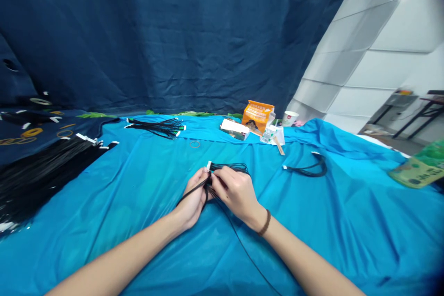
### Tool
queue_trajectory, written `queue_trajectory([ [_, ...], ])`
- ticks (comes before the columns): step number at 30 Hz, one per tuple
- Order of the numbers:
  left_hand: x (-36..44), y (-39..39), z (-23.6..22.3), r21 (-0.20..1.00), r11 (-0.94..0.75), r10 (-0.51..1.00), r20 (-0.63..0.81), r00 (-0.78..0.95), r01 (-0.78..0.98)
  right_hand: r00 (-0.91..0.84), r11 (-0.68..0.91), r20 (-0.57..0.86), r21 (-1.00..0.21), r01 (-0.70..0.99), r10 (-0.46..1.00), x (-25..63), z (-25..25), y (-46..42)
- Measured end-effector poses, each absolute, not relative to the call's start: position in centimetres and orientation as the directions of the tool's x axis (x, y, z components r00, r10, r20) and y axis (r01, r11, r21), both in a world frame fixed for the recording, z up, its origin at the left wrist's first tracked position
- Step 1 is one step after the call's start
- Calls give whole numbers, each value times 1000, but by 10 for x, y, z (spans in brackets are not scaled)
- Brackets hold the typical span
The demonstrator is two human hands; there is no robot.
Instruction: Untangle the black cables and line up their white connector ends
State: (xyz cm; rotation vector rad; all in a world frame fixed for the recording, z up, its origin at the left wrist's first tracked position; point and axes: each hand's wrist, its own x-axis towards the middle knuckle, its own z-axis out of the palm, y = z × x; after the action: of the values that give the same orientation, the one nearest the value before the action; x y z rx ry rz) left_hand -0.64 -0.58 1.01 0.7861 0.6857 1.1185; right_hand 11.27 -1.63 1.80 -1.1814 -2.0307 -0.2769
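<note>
My left hand (193,199) and my right hand (235,191) meet at the middle of the blue-covered table (138,222), both closed on a black cable bundle (231,167) with a white connector (209,165) at its end. The cable loops just beyond my fingers, and a thin black strand trails back toward me under my right forearm. A dark band sits on my right wrist.
A large pile of black cables (38,171) lies at the left, a smaller bundle (157,127) at the back, a coiled cable (308,169) to the right. An orange packet (257,115), white box (235,129), paper cup (290,118) and rubber band (194,144) sit behind.
</note>
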Motion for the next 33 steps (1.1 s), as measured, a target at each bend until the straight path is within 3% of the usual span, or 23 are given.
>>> queue_trajectory([
  [33,-7,-7,11,819,258,946,-107,305,-513,-291,554,704,-173,814,648,113,17,-16],
])
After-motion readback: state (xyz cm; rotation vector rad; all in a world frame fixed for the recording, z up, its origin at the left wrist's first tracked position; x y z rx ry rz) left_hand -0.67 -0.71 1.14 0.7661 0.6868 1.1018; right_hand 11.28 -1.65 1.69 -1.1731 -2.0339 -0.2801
